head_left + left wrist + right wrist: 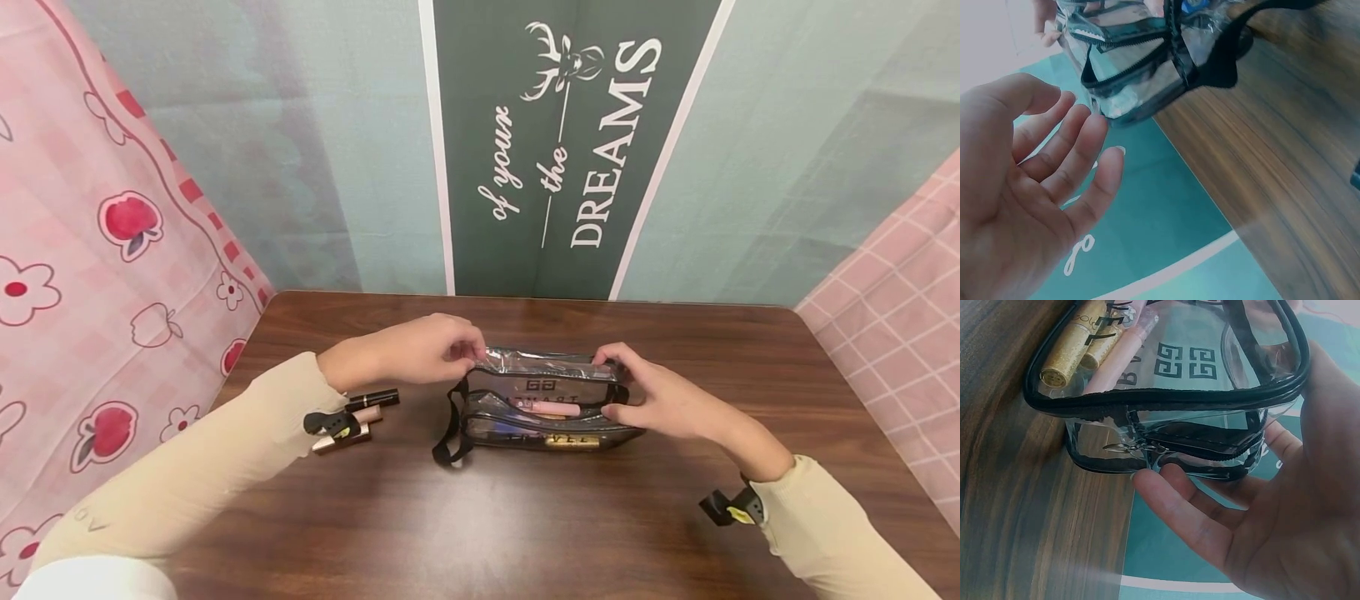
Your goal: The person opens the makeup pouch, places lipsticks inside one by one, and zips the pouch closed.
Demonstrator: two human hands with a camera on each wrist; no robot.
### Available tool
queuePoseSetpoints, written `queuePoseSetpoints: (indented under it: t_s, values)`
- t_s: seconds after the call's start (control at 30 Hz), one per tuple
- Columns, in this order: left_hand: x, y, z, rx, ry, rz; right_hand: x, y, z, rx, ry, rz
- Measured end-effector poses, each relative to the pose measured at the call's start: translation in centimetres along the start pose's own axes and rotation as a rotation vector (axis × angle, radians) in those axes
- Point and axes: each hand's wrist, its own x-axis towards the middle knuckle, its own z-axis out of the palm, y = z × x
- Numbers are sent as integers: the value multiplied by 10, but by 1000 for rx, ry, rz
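A clear cosmetic bag (517, 362) with black trim stands unzipped on the table. Through its plastic show a pink tube (553, 408) and gold glitter tubes (1063, 370). My right hand (660, 400) holds the bag's right end, thumb at the front and fingers at the back. In the right wrist view, fingertips (1172, 487) lie beside a zipper pull (1124, 448) at that end. At the bag's back left corner is my left hand (431, 346), fingers loosely bent. The left wrist view shows its fingertips (1094, 125) against or just beside the corner; contact is unclear.
Left of the bag, partly behind my left sleeve, lie a black tube (378, 398), a pinkish tube (367, 414) and a dark case with a light end (341, 442). A black strap (446, 446) trails off the bag's left end. Curtains stand behind the brown wooden table (480, 533).
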Motion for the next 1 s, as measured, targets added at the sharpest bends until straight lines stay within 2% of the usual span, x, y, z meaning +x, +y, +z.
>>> queuePoseSetpoints:
  t_s: [0.3, 0.57, 0.77, 1.0]
  values:
    - [-23, -14, -7, -14, 32, -15, 0, -1, 0, 0, -7, 9]
    - [-43, -32, -4, -25, 45, -79, 1, -1, -1, 12, -5, 5]
    - [-52, -38, -3, -31, 54, -87, 1, -1, -1, 14, -10, 5]
    - [-68, -45, 0, -19, 43, -137, 1, -2, -3, 11, -11, 14]
